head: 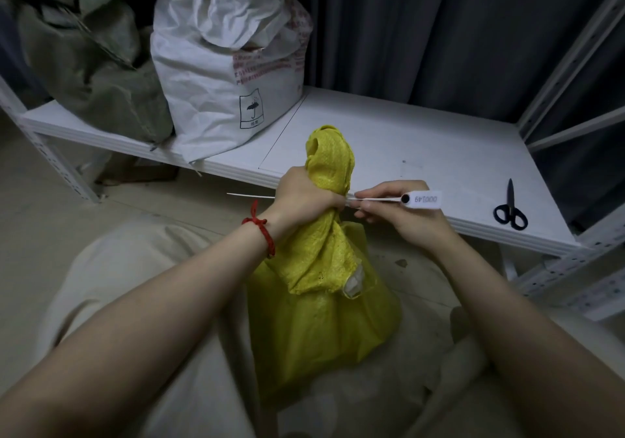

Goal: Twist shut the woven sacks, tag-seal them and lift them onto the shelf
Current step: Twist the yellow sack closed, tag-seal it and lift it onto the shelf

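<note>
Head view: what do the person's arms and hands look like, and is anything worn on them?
No gloves, rings or sleeves show on the left hand or right hand; both arms are uncovered. The left wrist wears a red cord bracelet, knotted, with a loose end sticking up. The right wrist wears nothing.

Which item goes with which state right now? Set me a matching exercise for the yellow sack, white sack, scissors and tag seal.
1 yellow woven sack
2 white woven sack
3 black-handled scissors
4 white plastic tag seal

A pinched by the right hand
B lying on the white shelf, right front
C neck gripped by the left hand
D standing on the shelf, left part

Pairs: 1-C, 2-D, 3-B, 4-A
</note>
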